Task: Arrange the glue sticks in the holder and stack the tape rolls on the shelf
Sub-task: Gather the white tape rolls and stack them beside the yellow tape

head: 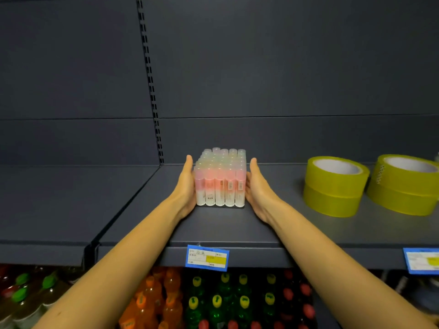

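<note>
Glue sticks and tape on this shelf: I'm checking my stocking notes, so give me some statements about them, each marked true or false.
1. The glue sticks stand upright in a tight block on the shelf. True.
2. The left hand and right hand lie with straight fingers against opposite sides of the block. True.
3. The yellow tape rolls sit left of the glue sticks. False: they sit to the right.
4. Each tape stack is three rolls high. False: each shows two rolls.
5. Bottled drinks fill the shelf below. True.
</note>
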{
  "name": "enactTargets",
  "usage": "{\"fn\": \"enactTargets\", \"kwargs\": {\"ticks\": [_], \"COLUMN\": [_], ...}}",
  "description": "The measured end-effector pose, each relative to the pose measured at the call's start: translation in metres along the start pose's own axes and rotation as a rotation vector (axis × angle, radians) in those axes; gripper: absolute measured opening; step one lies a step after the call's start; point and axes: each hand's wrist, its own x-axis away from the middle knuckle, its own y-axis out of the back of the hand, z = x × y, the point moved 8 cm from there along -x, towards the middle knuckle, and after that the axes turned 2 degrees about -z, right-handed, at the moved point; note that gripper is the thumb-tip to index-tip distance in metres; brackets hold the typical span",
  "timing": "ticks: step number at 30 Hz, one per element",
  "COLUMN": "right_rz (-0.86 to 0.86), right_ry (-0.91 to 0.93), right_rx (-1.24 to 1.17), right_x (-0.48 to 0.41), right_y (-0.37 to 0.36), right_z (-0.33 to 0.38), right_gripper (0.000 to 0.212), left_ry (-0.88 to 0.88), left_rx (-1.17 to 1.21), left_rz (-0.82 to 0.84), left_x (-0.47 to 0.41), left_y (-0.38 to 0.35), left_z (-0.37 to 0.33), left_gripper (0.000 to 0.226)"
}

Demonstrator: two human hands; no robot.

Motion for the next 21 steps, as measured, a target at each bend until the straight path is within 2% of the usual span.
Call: {"fn": "enactTargets", "kwargs": {"ticks": [4, 9, 17, 21], "right_rz": [0.021, 0.046, 0.074, 0.069], "right_ry": [0.018, 0.03, 0.062, 0.064], "right_rx": [0.073, 0.098, 0.138, 0.139], "right_x": [0.001, 0.007, 0.025, 0.03], "right_y": [-0.004, -0.01, -0.024, -0.021], "right_z": [-0.004, -0.006, -0.011, -0.01], "right_gripper": [0.071, 0.07, 0.064, 0.067], "left_ry": [0.022, -0.003, -0.018, -0.04], "left_rx": [0.025, 0.023, 0.045, 0.055], "left_rz": [0.068, 0.075, 0.096, 0.089], "left_x": [0.009, 0.024, 0.043, 0.045], "left_y": [-0.001, 0.0, 0.012, 0.013], "left_z": [0.001, -0.001, -0.001, -0.001], "left_gripper": [0.07, 0.061, 0.063, 0.061]}}
